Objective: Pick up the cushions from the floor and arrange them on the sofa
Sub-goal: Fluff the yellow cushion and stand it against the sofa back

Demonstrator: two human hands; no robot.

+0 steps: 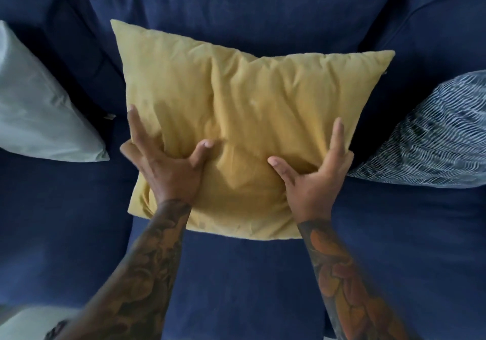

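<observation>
A mustard-yellow cushion (236, 97) leans against the backrest in the middle of the dark blue sofa (236, 274). My left hand (168, 166) grips its lower left side, thumb pressed into the front. My right hand (313, 174) grips the lower right side the same way. A pale grey-green cushion (39, 108) rests on the sofa at the left. A dark cushion with white wavy stripes (431, 137) lies at the right, touching the yellow one's edge.
The sofa's seat cushions fill the lower half of the view, with a seam (131, 234) left of my left forearm. A strip of light floor (23, 321) shows at the bottom left corner.
</observation>
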